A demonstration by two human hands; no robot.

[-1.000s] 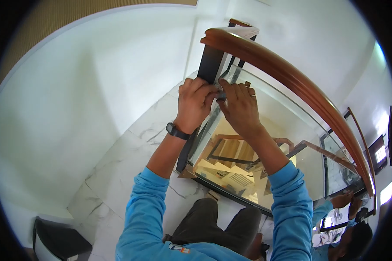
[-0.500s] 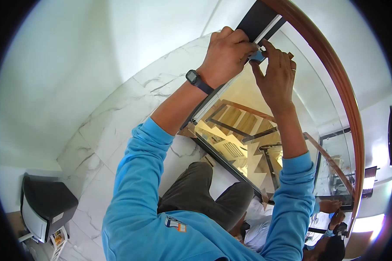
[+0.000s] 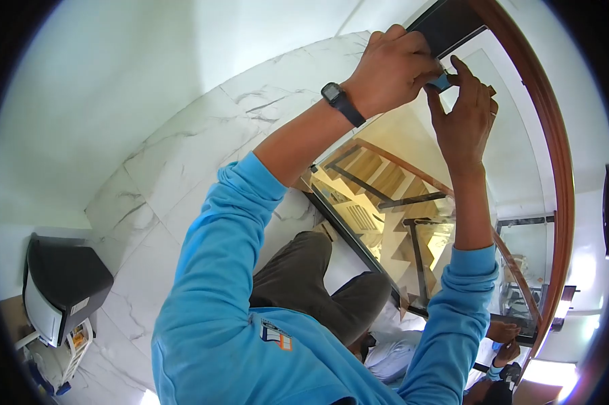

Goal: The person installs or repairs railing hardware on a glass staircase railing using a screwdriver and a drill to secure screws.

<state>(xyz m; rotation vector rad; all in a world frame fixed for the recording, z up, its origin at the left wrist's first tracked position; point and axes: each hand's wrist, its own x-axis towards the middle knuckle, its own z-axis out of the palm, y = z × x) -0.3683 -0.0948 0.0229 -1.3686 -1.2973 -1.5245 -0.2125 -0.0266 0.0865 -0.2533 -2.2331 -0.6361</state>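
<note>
My left hand (image 3: pixel 395 71) is raised at the top, a black watch (image 3: pixel 343 104) on its wrist. Its fingers are closed at a small blue object (image 3: pixel 440 82), next to a dark post (image 3: pixel 446 28) that joins the wooden handrail (image 3: pixel 544 108). On the right, my right hand (image 3: pixel 465 111) has its thumb and forefinger at the other side of the same blue object, the other fingers curled. Something brown and small shows beside those fingers, too small to name. What the blue object is cannot be made out.
Below the hands stands a glass panel (image 3: pixel 466 196), with wooden stairs (image 3: pixel 372 175) behind it. A black and white appliance (image 3: pixel 68 290) is at the lower left on the marble floor (image 3: pixel 176 175). Another person's hands (image 3: pixel 506 341) show at the lower right.
The view has shifted, so both hands and the blue object appear farther right. The hands keep their places around the blue object. The other person's hands appear slightly lower.
</note>
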